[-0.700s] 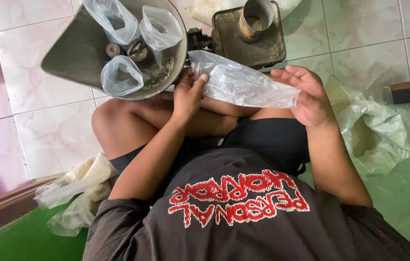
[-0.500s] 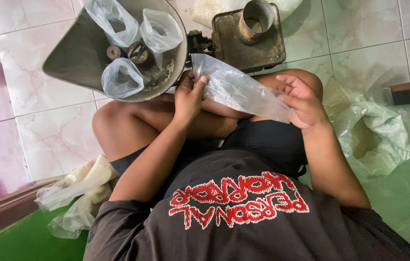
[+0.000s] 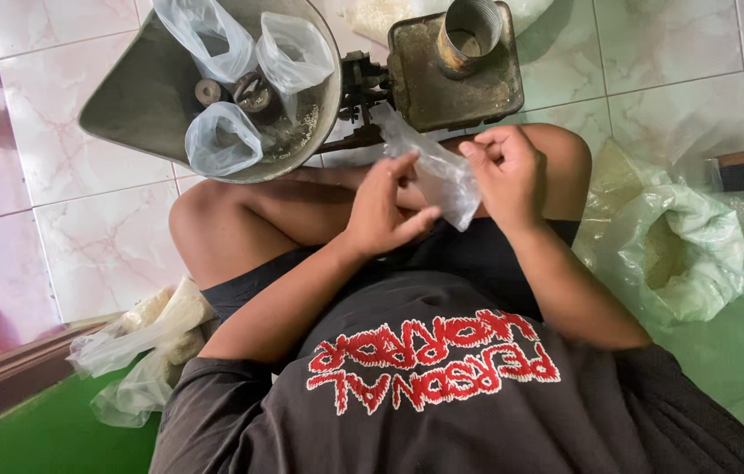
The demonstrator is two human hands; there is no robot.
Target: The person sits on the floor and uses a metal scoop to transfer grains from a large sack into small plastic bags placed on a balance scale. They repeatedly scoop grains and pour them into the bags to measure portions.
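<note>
Both hands grasp one clear plastic bag point(image 3: 436, 167) above the person's lap: the left hand point(image 3: 382, 208) pinches its lower edge, the right hand point(image 3: 504, 171) clenches its upper side, near the scale pan point(image 3: 139, 105).

Single view only, from a camera worn on the head, looking steeply down over the chest and lap to the tiled floor point(image 3: 82, 219). Close range: black shirt point(image 3: 442, 395) filling the lower frame, crossed legs across the middle, both hands just above centre. Facing forward and down, with the metal scale pan point(image 3: 144, 105) at upper left and the sack point(image 3: 679, 254) at right edge. No second view, so no shared area.
</note>
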